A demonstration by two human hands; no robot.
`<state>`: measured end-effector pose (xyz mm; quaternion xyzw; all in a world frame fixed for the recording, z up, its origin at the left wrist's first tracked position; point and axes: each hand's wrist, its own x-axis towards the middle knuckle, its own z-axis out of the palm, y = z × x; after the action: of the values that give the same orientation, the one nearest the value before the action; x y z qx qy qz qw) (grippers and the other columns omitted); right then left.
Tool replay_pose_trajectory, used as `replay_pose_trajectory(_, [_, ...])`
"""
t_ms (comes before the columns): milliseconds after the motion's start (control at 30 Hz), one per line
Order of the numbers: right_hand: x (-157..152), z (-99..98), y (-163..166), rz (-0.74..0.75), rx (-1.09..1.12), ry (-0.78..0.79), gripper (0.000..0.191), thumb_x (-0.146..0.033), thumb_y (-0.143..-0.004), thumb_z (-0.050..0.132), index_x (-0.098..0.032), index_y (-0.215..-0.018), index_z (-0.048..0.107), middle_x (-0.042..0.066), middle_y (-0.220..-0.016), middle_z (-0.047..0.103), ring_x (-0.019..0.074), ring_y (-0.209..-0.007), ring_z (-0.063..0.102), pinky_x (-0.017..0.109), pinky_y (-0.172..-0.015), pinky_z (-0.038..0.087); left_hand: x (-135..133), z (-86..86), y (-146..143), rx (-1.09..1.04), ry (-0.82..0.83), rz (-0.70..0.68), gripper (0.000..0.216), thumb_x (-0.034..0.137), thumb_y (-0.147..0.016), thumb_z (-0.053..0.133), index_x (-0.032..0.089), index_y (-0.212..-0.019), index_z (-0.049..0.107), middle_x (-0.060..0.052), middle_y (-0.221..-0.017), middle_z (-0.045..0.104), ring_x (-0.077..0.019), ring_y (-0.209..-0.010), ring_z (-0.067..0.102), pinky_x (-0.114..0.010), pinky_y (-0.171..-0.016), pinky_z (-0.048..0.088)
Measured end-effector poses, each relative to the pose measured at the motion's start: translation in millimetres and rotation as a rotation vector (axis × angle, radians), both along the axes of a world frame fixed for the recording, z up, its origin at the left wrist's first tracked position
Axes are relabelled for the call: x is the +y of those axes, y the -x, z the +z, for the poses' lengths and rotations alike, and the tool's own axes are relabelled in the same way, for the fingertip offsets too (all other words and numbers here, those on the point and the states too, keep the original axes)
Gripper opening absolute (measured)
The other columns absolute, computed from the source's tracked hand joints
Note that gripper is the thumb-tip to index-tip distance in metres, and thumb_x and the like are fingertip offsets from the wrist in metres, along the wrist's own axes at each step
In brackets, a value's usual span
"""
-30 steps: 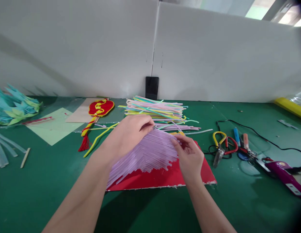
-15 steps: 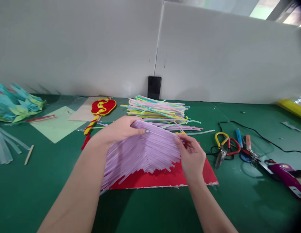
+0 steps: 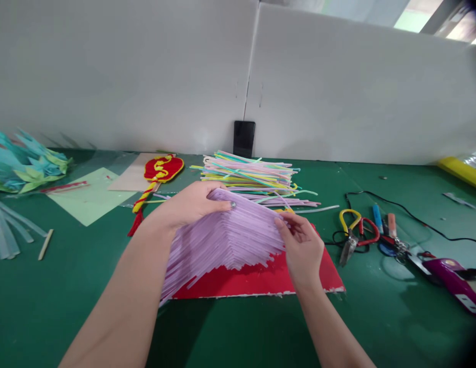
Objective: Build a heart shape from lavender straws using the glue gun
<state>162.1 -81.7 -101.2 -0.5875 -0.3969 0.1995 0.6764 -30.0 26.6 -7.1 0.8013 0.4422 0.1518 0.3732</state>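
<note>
I see the left hand [image 3: 192,202] and right hand [image 3: 304,250] pinching a lilac sheet of chevroned strands [image 3: 243,237], ragged-edged below their fingers [image 3: 287,235].

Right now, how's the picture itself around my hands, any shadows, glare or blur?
Head view: left hand and right hand have clear outlines, though some purple strips blend together; head view: a dark shadow crosses the green tabletop in front of the red board; head view: the bright background at upper right looks washed out and blurry, with darkened corners on that side.
</note>
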Motion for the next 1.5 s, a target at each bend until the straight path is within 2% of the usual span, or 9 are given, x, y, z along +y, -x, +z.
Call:
replay_pose_trajectory(300, [-0.3, 1.8, 0.7, -0.005, -0.015, 0.010, 0.020, -0.035, -0.073, 0.071, -0.021, -0.086, 0.069, 0.003, -0.083, 0.071, 0.0161, -0.077, 0.065, 0.030, -0.071, 0.055, 1.8, -0.3, 1.7, 0.014, -0.032, 0.011, 0.032, 0.040, -0.074, 0.063, 0.023, -0.100, 0.065, 0.001, -0.095, 0.066, -0.0190, -0.086, 0.059, -0.027, -0.078, 0.042])
replay_pose_trajectory(600, [-0.8, 0.6, 0.7, 0.014, 0.002, -0.012, 0.017, -0.032, -0.073, 0.072, -0.022, -0.086, 0.069, 0.002, -0.083, 0.071, 0.0163, -0.079, 0.065, 0.031, -0.074, 0.055, 0.0, -2.9, 1.0, -0.052, 0.143, -0.029, 0.033, 0.048, -0.069, 0.068, 0.023, -0.091, 0.070, 0.001, -0.093, 0.071, -0.0209, -0.087, 0.064, -0.027, -0.072, 0.046])
replay_pose_trajectory(900, [-1.5, 2.7, 1.9, -0.007, -0.026, 0.006, 0.018, -0.034, -0.072, 0.071, -0.021, -0.085, 0.069, 0.003, -0.084, 0.070, 0.0164, -0.079, 0.065, 0.031, -0.072, 0.055, -5.3, 1.3, -3.6, -0.037, 0.119, 0.040, 0.026, 0.045, -0.072, 0.065, 0.022, -0.083, 0.072, 0.000, -0.086, 0.072, -0.0211, -0.081, 0.064, -0.028, -0.068, 0.045])
replay_pose_trajectory(1167, [-2.6, 6.0, 3.3, -0.006, -0.024, 0.015, 0.018, -0.034, -0.072, 0.071, -0.022, -0.085, 0.069, 0.003, -0.083, 0.071, 0.0168, -0.077, 0.065, 0.032, -0.070, 0.055, -2.6, -4.3, -6.6, -0.086, -0.043, 0.002, 0.030, 0.046, -0.074, 0.062, 0.019, -0.086, 0.069, -0.001, -0.086, 0.069, -0.0204, -0.082, 0.060, -0.029, -0.072, 0.043])
replay_pose_trajectory(1300, [-2.6, 5.8, 3.0, -0.006, -0.012, 0.013, 0.017, -0.033, -0.072, 0.072, -0.022, -0.085, 0.069, 0.002, -0.083, 0.071, 0.0160, -0.077, 0.065, 0.030, -0.070, 0.054, -2.6, -4.8, -5.6, -0.093, -0.031, -0.004, 0.027, 0.044, -0.074, 0.062, 0.020, -0.083, 0.067, 0.001, -0.079, 0.066, -0.0177, -0.076, 0.058, -0.029, -0.071, 0.042])
replay_pose_trajectory(1500, [-2.6, 4.5, 2.4, -0.002, -0.008, 0.011, 0.017, -0.032, -0.072, 0.072, -0.022, -0.085, 0.069, 0.002, -0.083, 0.070, 0.0156, -0.077, 0.065, 0.030, -0.071, 0.054, -4.4, -2.2, -5.6, -0.111, 0.010, -0.014, 0.022, 0.040, -0.074, 0.063, 0.021, -0.083, 0.066, 0.002, -0.079, 0.064, -0.0156, -0.074, 0.057, -0.027, -0.069, 0.041])
